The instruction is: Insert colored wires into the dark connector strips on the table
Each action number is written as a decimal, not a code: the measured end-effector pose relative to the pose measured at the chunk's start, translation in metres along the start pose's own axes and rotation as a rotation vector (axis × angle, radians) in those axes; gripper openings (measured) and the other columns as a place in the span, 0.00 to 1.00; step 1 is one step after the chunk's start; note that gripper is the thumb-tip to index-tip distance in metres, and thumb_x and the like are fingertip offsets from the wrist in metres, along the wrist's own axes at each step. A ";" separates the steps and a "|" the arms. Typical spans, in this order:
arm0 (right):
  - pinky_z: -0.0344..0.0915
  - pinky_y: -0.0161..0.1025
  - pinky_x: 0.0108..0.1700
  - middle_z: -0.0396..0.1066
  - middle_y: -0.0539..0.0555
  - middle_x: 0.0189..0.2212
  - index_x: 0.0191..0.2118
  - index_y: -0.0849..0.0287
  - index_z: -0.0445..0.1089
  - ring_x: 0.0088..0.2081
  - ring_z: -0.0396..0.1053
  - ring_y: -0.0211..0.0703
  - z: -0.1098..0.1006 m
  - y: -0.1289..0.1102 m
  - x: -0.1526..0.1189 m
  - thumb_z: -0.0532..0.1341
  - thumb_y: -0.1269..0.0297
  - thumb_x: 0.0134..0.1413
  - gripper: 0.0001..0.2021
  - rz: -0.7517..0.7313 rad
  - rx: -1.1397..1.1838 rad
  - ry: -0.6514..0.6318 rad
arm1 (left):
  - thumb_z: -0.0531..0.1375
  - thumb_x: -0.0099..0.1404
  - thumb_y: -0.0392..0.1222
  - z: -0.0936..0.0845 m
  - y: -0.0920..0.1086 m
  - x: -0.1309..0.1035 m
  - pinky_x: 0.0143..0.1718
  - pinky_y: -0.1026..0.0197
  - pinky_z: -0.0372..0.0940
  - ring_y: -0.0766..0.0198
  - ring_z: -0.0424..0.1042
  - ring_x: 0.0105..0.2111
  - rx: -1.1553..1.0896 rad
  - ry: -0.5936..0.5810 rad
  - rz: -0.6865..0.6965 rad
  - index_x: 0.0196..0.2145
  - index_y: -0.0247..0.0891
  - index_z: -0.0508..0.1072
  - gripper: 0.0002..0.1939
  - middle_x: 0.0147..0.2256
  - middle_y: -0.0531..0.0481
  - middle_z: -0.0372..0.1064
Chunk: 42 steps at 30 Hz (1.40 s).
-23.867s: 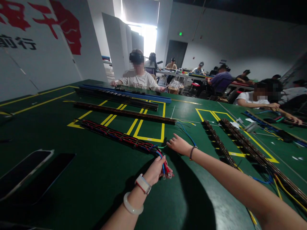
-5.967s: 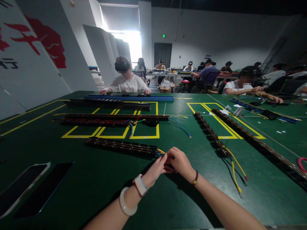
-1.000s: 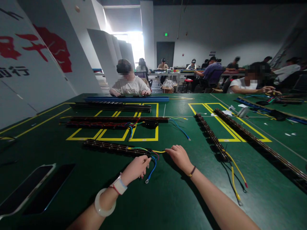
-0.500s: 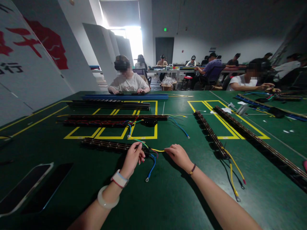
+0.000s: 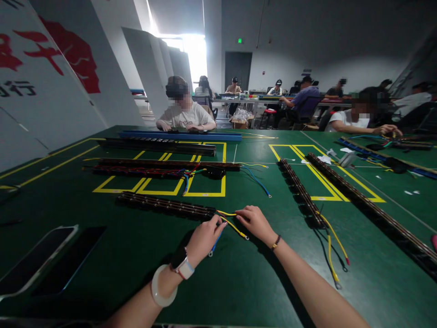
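Note:
A dark rail-like bar (image 5: 164, 204) lies on the green table (image 5: 239, 282), with coloured wires at its right end. My left hand (image 5: 206, 238) is at that end, fingertips pinched on a yellow-green wire (image 5: 237, 229) that ends in a ring lug. Beneath those fingers a blue wire (image 5: 214, 246) with a ring lug hangs out, partly hidden. To the right, my right hand (image 5: 255, 224) pinches the tip of a yellow wire (image 5: 226, 213) coming from the same bar end.
Two more dark bars (image 5: 300, 189) (image 5: 368, 205) lie at the right, one with yellow wires. Beyond my hands are wired bars (image 5: 153, 167), a black channel (image 5: 160, 146) and a blue rail (image 5: 180, 135). Two phones (image 5: 37, 259) rest at the left. People sit across the table.
My left hand has moved right and slightly down, from the green wire's earlier place; the yellow-green wire now points right and down. My right hand has stayed nearly still on the yellow wire.

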State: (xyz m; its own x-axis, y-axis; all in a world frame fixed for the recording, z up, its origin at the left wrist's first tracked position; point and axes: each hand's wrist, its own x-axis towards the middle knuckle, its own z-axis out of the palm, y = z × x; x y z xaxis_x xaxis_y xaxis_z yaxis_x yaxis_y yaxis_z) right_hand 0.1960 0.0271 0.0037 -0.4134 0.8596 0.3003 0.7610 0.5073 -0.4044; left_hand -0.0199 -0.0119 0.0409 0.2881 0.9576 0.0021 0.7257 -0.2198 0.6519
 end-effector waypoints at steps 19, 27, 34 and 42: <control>0.64 0.34 0.41 0.73 0.52 0.35 0.38 0.58 0.71 0.37 0.70 0.40 0.003 -0.032 -0.007 0.58 0.72 0.56 0.06 0.159 0.121 0.046 | 0.59 0.61 0.47 0.008 -0.002 -0.006 0.40 0.60 0.63 0.59 0.70 0.43 -0.968 -0.251 -0.329 0.42 0.34 0.65 0.16 0.46 0.39 0.68; 0.64 0.32 0.33 0.71 0.54 0.38 0.44 0.58 0.69 0.33 0.71 0.38 0.002 -0.049 -0.015 0.54 0.74 0.60 0.10 0.103 -0.242 0.004 | 0.56 0.64 0.49 0.012 0.001 0.005 0.36 0.61 0.63 0.57 0.70 0.46 -1.092 -0.336 -0.379 0.44 0.34 0.67 0.16 0.47 0.39 0.69; 0.65 0.38 0.33 0.71 0.60 0.38 0.49 0.66 0.66 0.34 0.70 0.44 0.001 -0.074 -0.018 0.54 0.77 0.58 0.13 -0.165 -0.520 -0.013 | 0.61 0.60 0.47 0.033 0.005 0.012 0.38 0.63 0.62 0.62 0.71 0.40 -1.407 -0.192 -0.354 0.39 0.33 0.70 0.14 0.37 0.45 0.73; 0.64 0.43 0.46 0.70 0.60 0.43 0.49 0.64 0.68 0.43 0.67 0.47 0.012 -0.080 -0.019 0.57 0.75 0.56 0.14 -0.124 -0.329 0.037 | 0.59 0.62 0.37 0.046 -0.007 0.019 0.34 0.67 0.63 0.66 0.71 0.34 -1.638 -0.117 -0.445 0.33 0.32 0.71 0.05 0.33 0.46 0.72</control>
State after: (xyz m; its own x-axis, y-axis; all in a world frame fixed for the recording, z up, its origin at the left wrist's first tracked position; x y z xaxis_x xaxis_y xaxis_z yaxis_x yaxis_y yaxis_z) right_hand 0.1368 -0.0293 0.0199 -0.4993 0.7868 0.3629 0.8288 0.5558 -0.0647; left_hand 0.0092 -0.0005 0.0015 0.3505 0.8534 -0.3858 -0.5782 0.5212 0.6277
